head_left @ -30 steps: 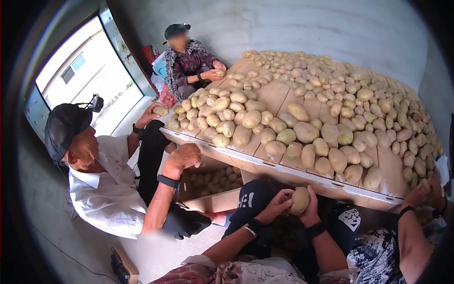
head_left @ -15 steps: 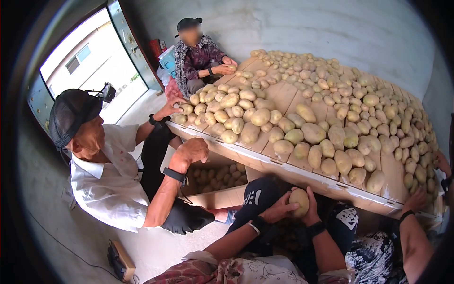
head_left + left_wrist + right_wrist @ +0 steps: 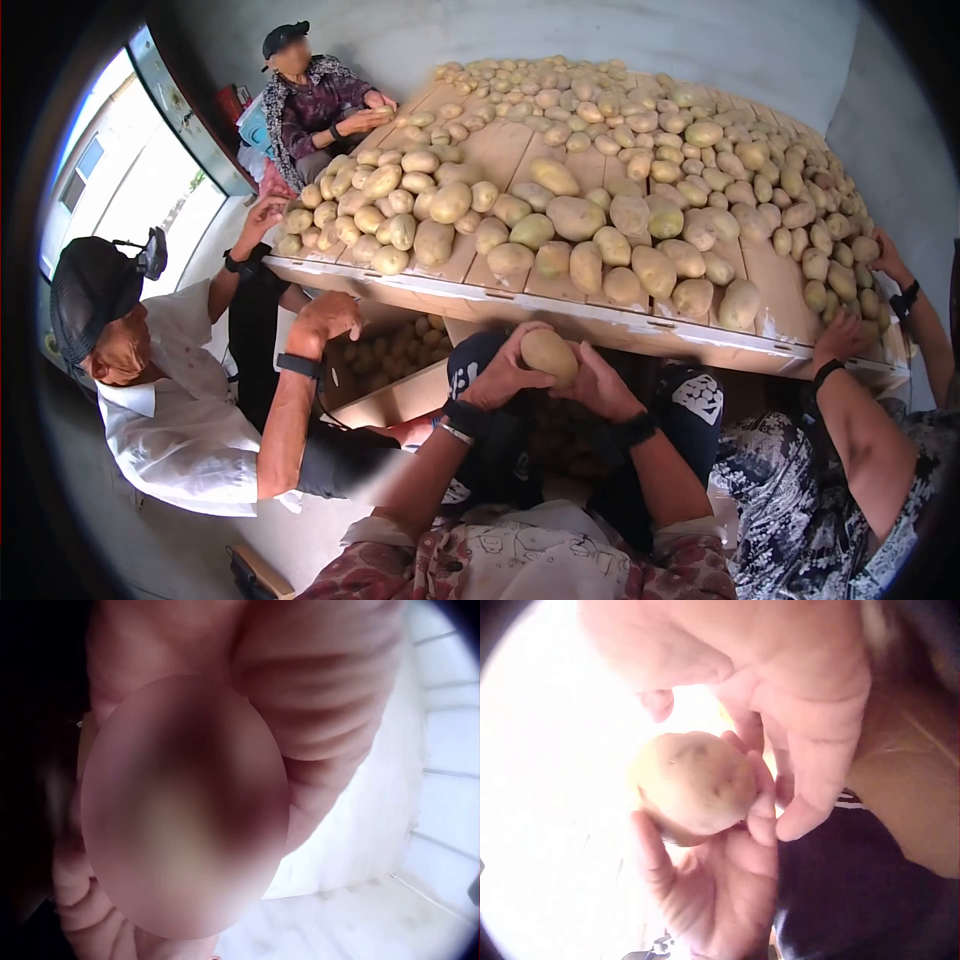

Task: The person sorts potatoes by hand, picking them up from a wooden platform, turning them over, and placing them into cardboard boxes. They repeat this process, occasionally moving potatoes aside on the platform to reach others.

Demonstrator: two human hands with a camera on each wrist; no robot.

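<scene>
In the head view, my left hand (image 3: 503,374) holds a potato (image 3: 549,358) between thumb and fingers, raised over my lap at the table's front edge. From the right wrist view, the same potato (image 3: 697,784) shows dark dents in its pale skin, gripped from below by the left hand (image 3: 724,889). My right hand (image 3: 602,384) is close beside it, fingers loosely bent. Its thumb (image 3: 658,703) stands apart from the potato, while its other fingers hang near the left fingertips. A blurred patch hides most of the potato in the left wrist view.
Potatoes (image 3: 575,217) spread across the cardboard-covered table (image 3: 500,155). Below its front edge stands a box of potatoes (image 3: 392,352). A person in white (image 3: 190,410) sits at left, another (image 3: 318,110) at the far corner. Someone's arms (image 3: 868,440) reach in from the right.
The head view has swung, shifting the table leftward. My hands have come up closer to the table edge with the potato, and it has been turned. The right hand now sits looser beside it.
</scene>
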